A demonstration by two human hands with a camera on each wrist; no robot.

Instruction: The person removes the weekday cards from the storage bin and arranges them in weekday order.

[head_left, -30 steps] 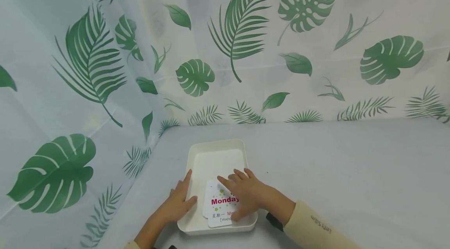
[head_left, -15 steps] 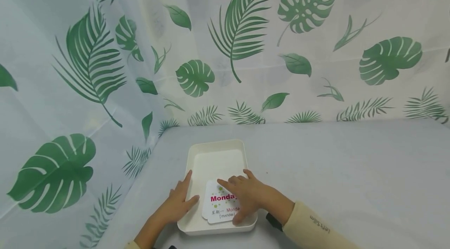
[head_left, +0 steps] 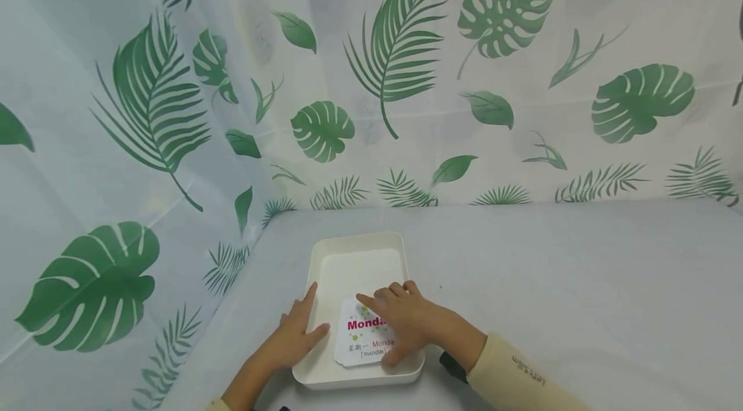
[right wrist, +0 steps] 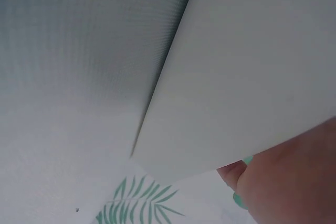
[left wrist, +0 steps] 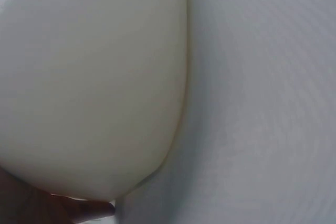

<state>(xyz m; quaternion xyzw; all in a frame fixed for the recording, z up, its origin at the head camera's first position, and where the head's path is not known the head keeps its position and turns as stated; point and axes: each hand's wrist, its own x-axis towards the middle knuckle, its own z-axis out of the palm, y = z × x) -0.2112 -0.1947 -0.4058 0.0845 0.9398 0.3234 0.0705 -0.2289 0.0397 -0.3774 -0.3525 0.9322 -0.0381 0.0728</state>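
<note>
A white tray (head_left: 360, 262) lies on the table in the head view, with a small stack of white cards (head_left: 356, 350) in its near half. The top card reads "Monda" in red, with star shapes and smaller text; its right side is hidden. My left hand (head_left: 290, 337) holds the tray's left wall, thumb over the rim and index finger straight along it. Spread across the cards, my right hand (head_left: 409, 320) grips them between index finger at the top and thumb at the lower right. The wrist views show mostly the tray's outer wall (left wrist: 105, 77) and partial hands.
A pale grey tabletop (head_left: 551, 282) surrounds the tray. Behind and to the left hangs a white curtain (head_left: 418, 140) with green leaf prints. A dark wrist device (head_left: 453, 366) sits at my right cuff.
The top card has slid slightly up, and its edges now line up more closely with the card below. My right hand's fingers shifted slightly; my left hand stayed on the tray.
</note>
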